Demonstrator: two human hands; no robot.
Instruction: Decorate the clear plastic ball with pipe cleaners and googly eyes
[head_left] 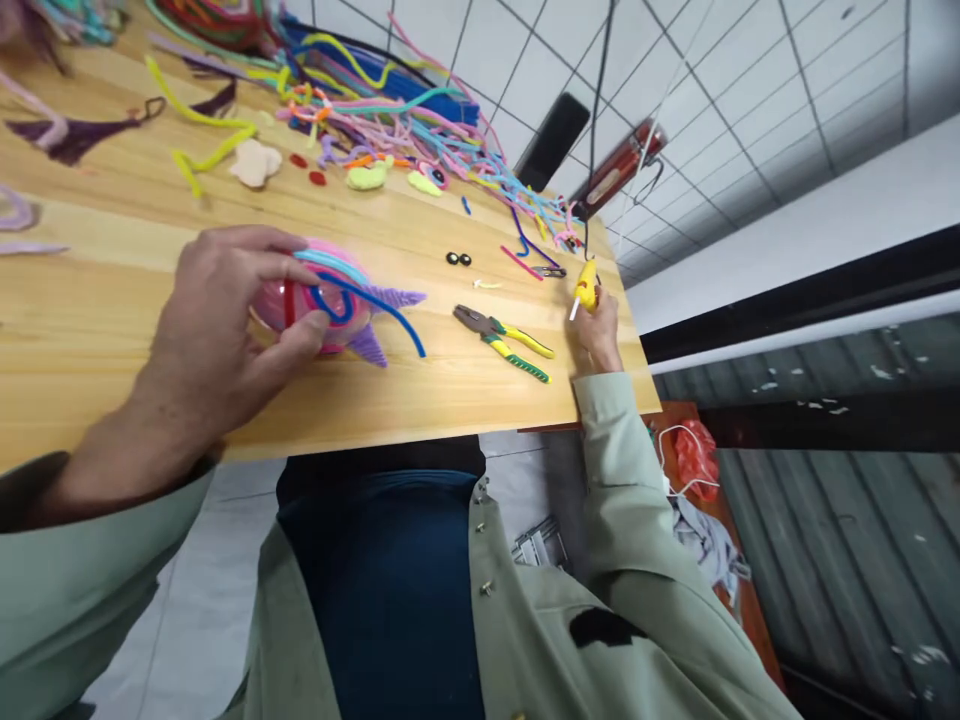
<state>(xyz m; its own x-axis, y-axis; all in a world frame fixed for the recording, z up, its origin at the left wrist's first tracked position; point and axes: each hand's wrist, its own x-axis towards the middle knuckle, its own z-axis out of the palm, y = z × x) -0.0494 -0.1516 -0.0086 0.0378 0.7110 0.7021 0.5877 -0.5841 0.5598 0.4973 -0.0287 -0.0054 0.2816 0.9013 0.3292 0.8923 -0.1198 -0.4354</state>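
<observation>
My left hand (pixel 217 315) is closed around a pink, see-through rounded craft piece (pixel 351 325) close to the table's near edge. Light blue and red strips cross it, and two purple fuzzy points (pixel 397 297) stick out on its right. A bent dark blue pipe cleaner (pixel 397 320) lies across the piece, with the thumb and fingers pressing on it. At the right end of the table, my right hand (pixel 600 330) grips a yellow glue gun (pixel 586 283), its pale nozzle tilted downward. Pliers (pixel 491 328) with yellow-green handles and two black beads (pixel 458 259) lie between the hands.
A tangle of coloured pipe cleaners (pixel 435 140) covers the table's back. Cut pieces, including a cream shape (pixel 256 163) and yellow pipe cleaner (pixel 202 120), lie at the left. A black phone-like object (pixel 553 142) sits near the tiled wall, where a dark cord hangs to the glue gun.
</observation>
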